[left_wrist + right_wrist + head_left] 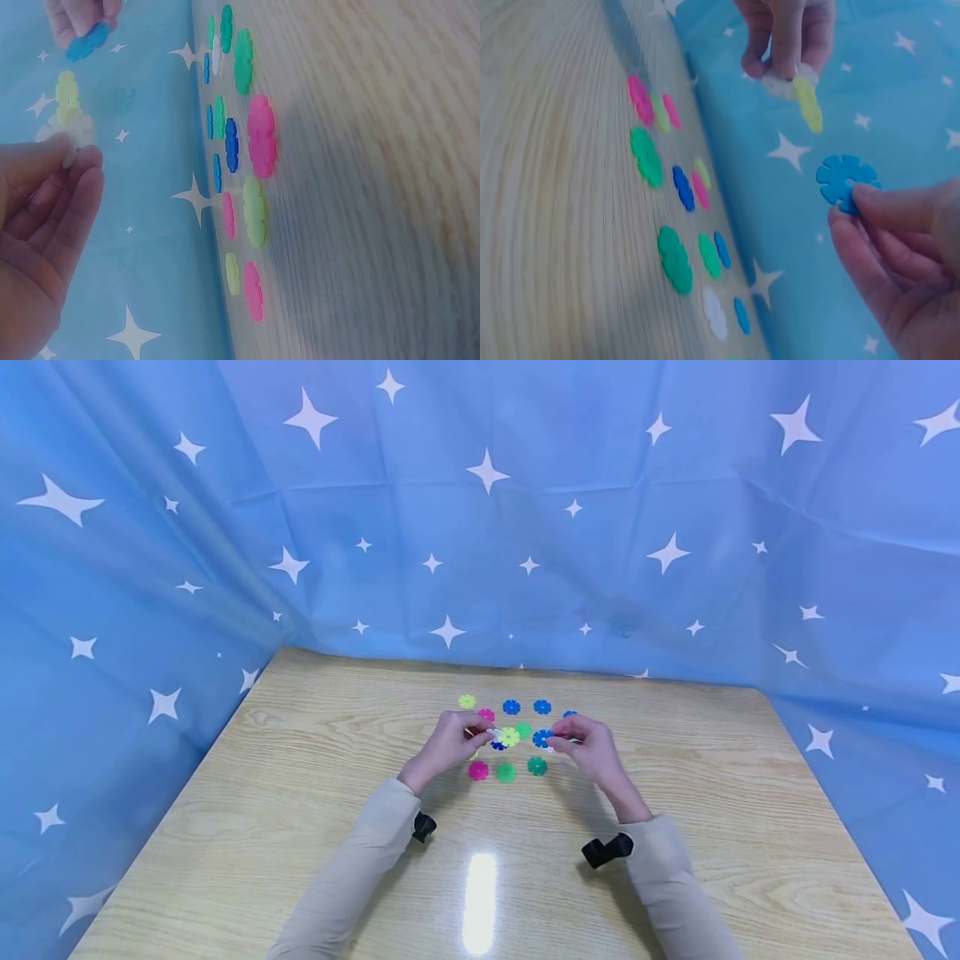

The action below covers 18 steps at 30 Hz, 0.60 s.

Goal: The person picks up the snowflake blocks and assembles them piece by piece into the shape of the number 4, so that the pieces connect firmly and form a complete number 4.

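Between thumb and fingers, my left hand point(448, 743) pinches a white notched disc point(73, 129). A yellow notched disc point(67, 96) is joined to that white one and stands out from its edge, toward the other hand. My right hand point(592, 748) pinches a blue notched disc point(847, 182) by its rim. Both hands are raised above the table, and the blue disc is apart from the yellow one. Under and around the hands lie loose discs, among them a pink disc point(478, 770), a green disc point(506, 772) and a dark blue disc point(232, 145).
The discs lie spread on a wood-grain table point(300, 827). A blue curtain with white stars point(480, 543) stands behind it and along the sides. Each wrist wears a black camera, one seen below the right sleeve point(606, 850). A light reflection shows on the front tabletop.
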Motion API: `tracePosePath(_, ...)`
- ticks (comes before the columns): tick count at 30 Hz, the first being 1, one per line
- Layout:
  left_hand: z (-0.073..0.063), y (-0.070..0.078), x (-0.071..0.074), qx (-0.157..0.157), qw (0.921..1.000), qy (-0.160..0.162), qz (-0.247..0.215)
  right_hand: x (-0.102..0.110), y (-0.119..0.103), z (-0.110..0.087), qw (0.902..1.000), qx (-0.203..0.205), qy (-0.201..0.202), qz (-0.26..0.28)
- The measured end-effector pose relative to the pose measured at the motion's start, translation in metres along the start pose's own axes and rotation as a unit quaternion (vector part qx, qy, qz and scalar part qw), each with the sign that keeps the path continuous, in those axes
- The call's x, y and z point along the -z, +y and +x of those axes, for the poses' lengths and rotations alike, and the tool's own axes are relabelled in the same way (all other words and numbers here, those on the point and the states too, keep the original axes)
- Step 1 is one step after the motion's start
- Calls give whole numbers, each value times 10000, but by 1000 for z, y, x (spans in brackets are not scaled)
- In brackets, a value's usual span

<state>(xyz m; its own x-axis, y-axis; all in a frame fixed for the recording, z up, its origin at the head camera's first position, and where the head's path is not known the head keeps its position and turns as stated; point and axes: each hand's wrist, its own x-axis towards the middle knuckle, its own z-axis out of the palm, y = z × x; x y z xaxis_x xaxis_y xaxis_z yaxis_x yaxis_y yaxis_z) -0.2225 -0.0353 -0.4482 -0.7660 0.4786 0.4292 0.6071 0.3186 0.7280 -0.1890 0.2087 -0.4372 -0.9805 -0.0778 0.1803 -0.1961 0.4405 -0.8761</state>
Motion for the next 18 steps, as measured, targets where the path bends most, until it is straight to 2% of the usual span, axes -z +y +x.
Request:
tracePosePath(8,0,0,0,-116,9999,-16,29,-13,-6,3,9997,253,9,6)
tracePosePath(15,0,0,2,21,10000,-4,-52,-18,-9,3,9993,371,-2,11)
tracePosePath(18,0,1,3,11,10000,7,-23,-18,-21,1,9994,343,-62,-83)
